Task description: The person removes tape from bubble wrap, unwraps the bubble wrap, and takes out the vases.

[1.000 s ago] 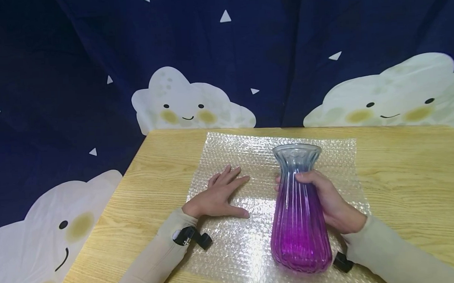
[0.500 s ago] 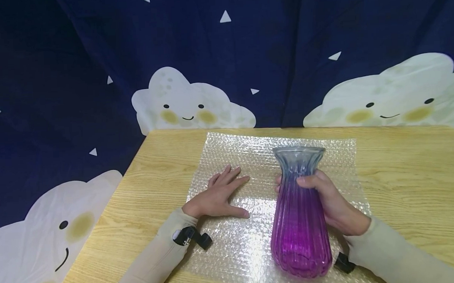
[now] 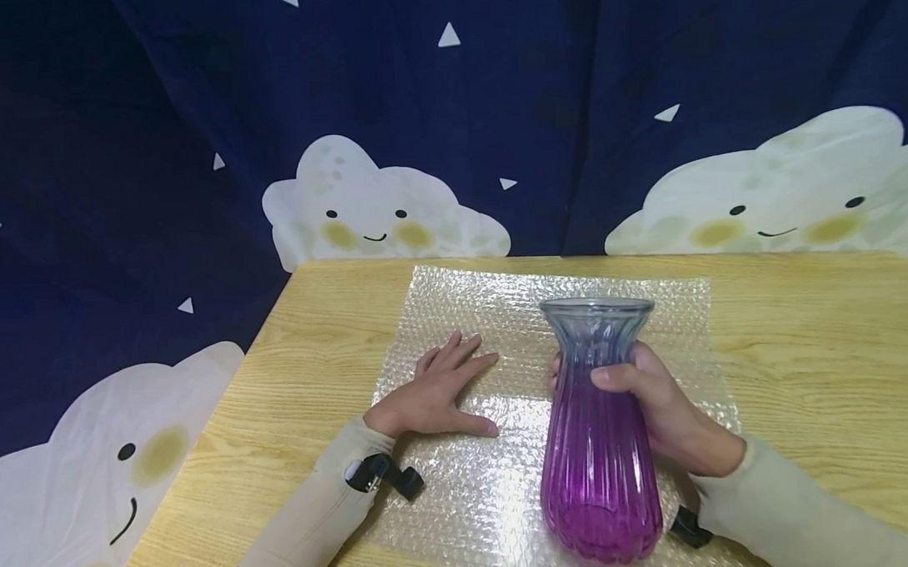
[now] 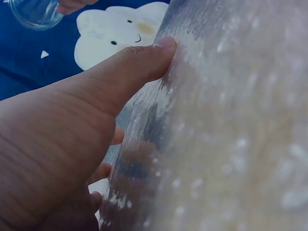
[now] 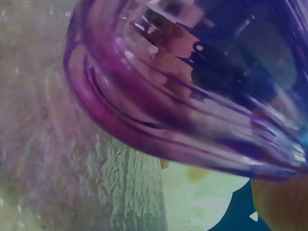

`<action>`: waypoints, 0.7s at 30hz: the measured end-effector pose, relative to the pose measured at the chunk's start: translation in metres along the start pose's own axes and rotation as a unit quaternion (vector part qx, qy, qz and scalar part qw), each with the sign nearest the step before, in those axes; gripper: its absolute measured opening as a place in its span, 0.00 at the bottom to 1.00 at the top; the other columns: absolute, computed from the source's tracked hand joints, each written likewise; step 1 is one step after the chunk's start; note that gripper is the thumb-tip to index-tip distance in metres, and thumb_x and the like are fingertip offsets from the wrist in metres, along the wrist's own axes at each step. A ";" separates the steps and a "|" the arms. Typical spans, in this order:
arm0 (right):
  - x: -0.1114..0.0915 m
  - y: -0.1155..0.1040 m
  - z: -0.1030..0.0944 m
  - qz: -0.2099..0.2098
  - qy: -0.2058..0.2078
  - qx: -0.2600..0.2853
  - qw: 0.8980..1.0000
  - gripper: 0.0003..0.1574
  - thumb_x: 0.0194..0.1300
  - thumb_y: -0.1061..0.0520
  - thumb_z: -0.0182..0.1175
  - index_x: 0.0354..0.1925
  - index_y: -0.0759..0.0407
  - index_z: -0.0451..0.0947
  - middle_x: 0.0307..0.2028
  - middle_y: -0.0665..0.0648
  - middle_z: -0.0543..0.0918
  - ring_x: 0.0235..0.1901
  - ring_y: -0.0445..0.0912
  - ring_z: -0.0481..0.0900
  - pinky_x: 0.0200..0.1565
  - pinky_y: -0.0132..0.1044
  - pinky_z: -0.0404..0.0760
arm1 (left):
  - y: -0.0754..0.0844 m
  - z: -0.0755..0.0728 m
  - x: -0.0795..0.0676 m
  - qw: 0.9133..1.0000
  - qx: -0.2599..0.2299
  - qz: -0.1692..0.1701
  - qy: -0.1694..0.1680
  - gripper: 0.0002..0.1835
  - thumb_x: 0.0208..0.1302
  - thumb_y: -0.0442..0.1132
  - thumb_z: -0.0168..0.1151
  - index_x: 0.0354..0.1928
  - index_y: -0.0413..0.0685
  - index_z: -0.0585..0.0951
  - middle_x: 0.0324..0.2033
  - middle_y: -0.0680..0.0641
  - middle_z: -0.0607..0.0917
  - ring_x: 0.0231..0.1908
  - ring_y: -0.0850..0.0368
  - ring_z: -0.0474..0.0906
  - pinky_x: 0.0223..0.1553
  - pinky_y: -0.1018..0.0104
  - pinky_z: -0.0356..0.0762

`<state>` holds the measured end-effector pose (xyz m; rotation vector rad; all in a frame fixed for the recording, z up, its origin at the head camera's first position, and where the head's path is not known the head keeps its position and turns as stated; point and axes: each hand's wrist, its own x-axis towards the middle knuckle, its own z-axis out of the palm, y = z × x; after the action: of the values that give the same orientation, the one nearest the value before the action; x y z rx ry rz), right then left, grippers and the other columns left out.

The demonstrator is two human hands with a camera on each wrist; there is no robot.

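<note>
A ribbed glass vase (image 3: 599, 462), clear blue-grey at its flared mouth and purple toward the base, stands out over the bubble wrap (image 3: 491, 491). My right hand (image 3: 672, 409) grips it below the neck, thumb across the near side and fingertips showing on the left. In the right wrist view the vase's purple body (image 5: 120, 101) fills much of the picture. My left hand (image 3: 435, 393) rests on the bubble wrap to the left of the vase, fingers spread. The left wrist view shows that hand's thumb (image 4: 130, 67) lying on the wrap's surface (image 4: 231, 134).
Under the wrap is a wooden table (image 3: 825, 362), whose left edge slants toward the front. A dark blue curtain (image 3: 417, 84) with white clouds hangs right behind the table. Both sleeves carry small black wrist cameras.
The vase has tilted slightly in my right hand, its rim coming lower and its base moving a little toward the front. My left hand has stayed in place.
</note>
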<state>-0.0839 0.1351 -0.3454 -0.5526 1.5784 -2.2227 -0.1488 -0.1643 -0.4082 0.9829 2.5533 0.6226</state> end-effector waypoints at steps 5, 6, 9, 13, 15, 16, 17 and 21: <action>-0.002 0.002 0.000 -0.013 -0.008 -0.003 1.000 0.33 0.67 0.61 0.50 0.69 0.60 0.61 0.52 0.57 0.87 0.52 0.49 0.88 0.57 0.48 0.88 | 0.001 0.000 0.000 1.000 -0.002 0.000 0.000 0.56 0.57 0.70 0.69 0.83 0.63 0.54 0.85 0.44 0.42 0.84 0.40 0.28 0.81 0.31 0.33; -0.002 0.003 0.001 -0.017 -0.010 -0.002 1.000 0.33 0.67 0.61 0.50 0.69 0.60 0.62 0.53 0.57 0.87 0.52 0.50 0.88 0.57 0.48 0.88 | 0.001 0.000 -0.001 1.000 -0.002 0.000 0.000 0.56 0.57 0.70 0.69 0.83 0.63 0.54 0.85 0.44 0.42 0.84 0.40 0.28 0.81 0.31 0.33; -0.003 0.003 0.002 -0.024 -0.016 -0.004 1.000 0.33 0.66 0.62 0.51 0.69 0.60 0.63 0.53 0.58 0.87 0.52 0.50 0.88 0.56 0.48 0.88 | 0.001 -0.001 -0.001 1.000 -0.003 0.001 0.001 0.56 0.58 0.70 0.70 0.83 0.62 0.55 0.85 0.44 0.42 0.84 0.39 0.28 0.81 0.31 0.33; -0.005 0.000 0.006 -0.025 -0.016 -0.026 0.999 0.35 0.64 0.62 0.51 0.69 0.62 0.61 0.52 0.59 0.87 0.51 0.50 0.88 0.55 0.48 0.89 | 0.000 -0.001 -0.001 1.000 -0.004 -0.001 0.000 0.55 0.58 0.70 0.69 0.83 0.63 0.55 0.85 0.44 0.42 0.84 0.39 0.28 0.81 0.31 0.33; -0.006 -0.002 0.007 -0.025 -0.015 -0.041 0.999 0.37 0.62 0.62 0.52 0.70 0.63 0.60 0.51 0.58 0.87 0.50 0.50 0.88 0.54 0.49 0.89 | 0.001 -0.001 -0.001 1.000 -0.003 -0.002 -0.001 0.56 0.58 0.70 0.69 0.83 0.63 0.55 0.85 0.44 0.42 0.84 0.40 0.28 0.81 0.31 0.33; -0.006 -0.003 0.008 -0.026 -0.015 -0.047 0.998 0.38 0.62 0.63 0.53 0.70 0.63 0.60 0.51 0.57 0.87 0.50 0.51 0.88 0.54 0.49 0.89 | 0.001 -0.001 -0.001 1.000 -0.003 -0.002 -0.001 0.56 0.58 0.70 0.69 0.83 0.63 0.55 0.85 0.44 0.42 0.84 0.40 0.28 0.81 0.31 0.33; -0.006 -0.005 0.009 -0.031 -0.015 -0.054 0.998 0.39 0.62 0.62 0.53 0.71 0.64 0.60 0.50 0.58 0.87 0.49 0.51 0.88 0.54 0.49 0.89 | 0.001 -0.001 -0.001 1.000 -0.003 -0.002 -0.001 0.56 0.58 0.70 0.69 0.83 0.63 0.55 0.85 0.44 0.42 0.84 0.40 0.28 0.81 0.31 0.33; -0.005 -0.006 0.012 -0.071 -0.024 -0.068 0.995 0.39 0.61 0.63 0.57 0.69 0.64 0.61 0.48 0.57 0.88 0.48 0.51 0.89 0.52 0.49 0.90 | 0.001 -0.001 -0.001 1.000 -0.004 -0.003 -0.002 0.56 0.57 0.70 0.69 0.83 0.63 0.54 0.85 0.44 0.41 0.84 0.40 0.28 0.81 0.32 0.33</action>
<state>-0.0738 0.1300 -0.3363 -0.7741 1.7223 -2.1946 -0.1481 -0.1641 -0.4069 0.9740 2.5473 0.6271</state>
